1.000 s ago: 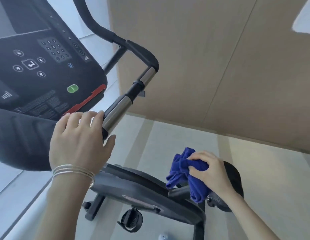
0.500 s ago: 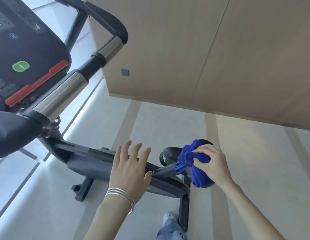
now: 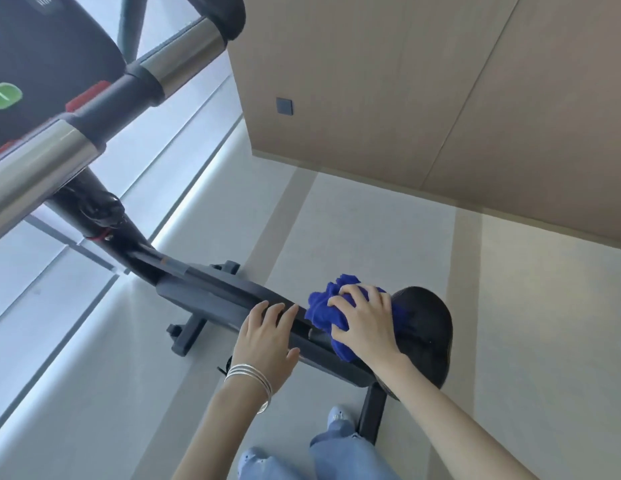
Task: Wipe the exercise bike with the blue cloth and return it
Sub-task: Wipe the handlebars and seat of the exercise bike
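right hand [image 3: 366, 323]: fingers clenched on bunched blue cloth [image 3: 324, 311], pressed against seat [image 3: 427, 327].
left hand [image 3: 267, 336]: fingers released, flat on exercise bike [image 3: 212, 296] frame.

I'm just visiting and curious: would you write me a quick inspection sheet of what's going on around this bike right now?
Surface: pale floor, bare where visible.
Job's things: blue cloth bunched and pressed at the front of the black saddle; bike frame runs up to the chrome handlebar.
Clutter: nothing seen.
Grips: right hand clutches the cloth; left hand, bangles on its wrist, rests open on the frame.
Cables: dark wires bundled at the handlebar post.
Surroundings: wood-panel wall; console with green button.
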Demonstrator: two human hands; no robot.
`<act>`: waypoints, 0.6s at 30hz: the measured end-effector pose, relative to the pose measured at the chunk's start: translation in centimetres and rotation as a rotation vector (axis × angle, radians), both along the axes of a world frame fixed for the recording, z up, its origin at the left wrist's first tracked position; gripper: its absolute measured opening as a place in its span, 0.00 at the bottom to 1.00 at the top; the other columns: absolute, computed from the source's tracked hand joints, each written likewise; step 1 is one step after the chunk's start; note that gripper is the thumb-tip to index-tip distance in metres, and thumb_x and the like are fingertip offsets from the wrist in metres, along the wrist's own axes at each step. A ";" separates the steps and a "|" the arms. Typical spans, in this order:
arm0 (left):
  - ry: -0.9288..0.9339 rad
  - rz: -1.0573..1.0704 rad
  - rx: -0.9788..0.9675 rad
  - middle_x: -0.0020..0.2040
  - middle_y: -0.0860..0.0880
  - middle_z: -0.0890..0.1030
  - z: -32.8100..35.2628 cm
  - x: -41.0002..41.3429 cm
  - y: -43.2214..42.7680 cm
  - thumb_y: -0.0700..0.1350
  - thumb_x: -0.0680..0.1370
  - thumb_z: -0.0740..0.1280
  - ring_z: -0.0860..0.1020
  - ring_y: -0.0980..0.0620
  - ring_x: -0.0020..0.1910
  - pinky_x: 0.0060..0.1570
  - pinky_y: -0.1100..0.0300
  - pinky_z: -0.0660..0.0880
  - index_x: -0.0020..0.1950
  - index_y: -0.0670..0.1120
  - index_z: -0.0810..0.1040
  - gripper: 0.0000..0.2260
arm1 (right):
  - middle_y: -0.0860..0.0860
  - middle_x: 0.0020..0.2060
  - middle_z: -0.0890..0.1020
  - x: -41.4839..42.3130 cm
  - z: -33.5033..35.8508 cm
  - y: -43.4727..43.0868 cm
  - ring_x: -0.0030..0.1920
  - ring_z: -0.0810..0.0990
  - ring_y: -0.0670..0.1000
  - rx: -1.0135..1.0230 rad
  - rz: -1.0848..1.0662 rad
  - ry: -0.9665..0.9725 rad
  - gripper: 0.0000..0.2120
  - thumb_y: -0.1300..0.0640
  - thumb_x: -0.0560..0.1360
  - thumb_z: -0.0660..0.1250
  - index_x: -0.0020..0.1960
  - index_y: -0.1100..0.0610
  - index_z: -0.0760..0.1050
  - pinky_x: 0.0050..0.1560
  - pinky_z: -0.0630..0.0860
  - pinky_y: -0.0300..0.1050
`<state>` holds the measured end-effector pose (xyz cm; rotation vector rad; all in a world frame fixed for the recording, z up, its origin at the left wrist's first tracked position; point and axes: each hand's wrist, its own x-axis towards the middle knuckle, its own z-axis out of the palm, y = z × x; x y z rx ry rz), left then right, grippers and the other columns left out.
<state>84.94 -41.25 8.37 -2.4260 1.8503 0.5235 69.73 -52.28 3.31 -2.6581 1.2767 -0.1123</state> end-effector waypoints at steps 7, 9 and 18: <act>0.037 0.041 -0.004 0.75 0.53 0.60 -1.7 -1.1 -1.7 0.54 0.77 0.61 0.53 0.48 0.75 0.73 0.54 0.55 0.75 0.53 0.52 0.29 | 0.44 0.47 0.81 -6.0 -1.1 -0.2 0.49 0.79 0.53 -0.134 0.084 -0.124 0.15 0.52 0.58 0.75 0.45 0.47 0.79 0.41 0.73 0.47; 0.051 0.048 -0.008 0.74 0.54 0.60 -2.2 -1.8 -1.7 0.54 0.77 0.61 0.54 0.49 0.74 0.73 0.55 0.55 0.75 0.53 0.53 0.29 | 0.45 0.46 0.82 -4.6 -0.6 -1.0 0.47 0.80 0.53 -0.096 0.084 -0.106 0.15 0.51 0.58 0.76 0.44 0.47 0.79 0.42 0.74 0.48; 0.087 0.014 -0.036 0.73 0.54 0.62 -3.8 -2.1 -3.5 0.52 0.76 0.63 0.58 0.50 0.73 0.71 0.55 0.60 0.74 0.52 0.56 0.29 | 0.45 0.52 0.80 -3.6 0.2 -2.8 0.51 0.77 0.53 0.090 0.080 -0.041 0.14 0.51 0.64 0.71 0.50 0.48 0.79 0.51 0.70 0.50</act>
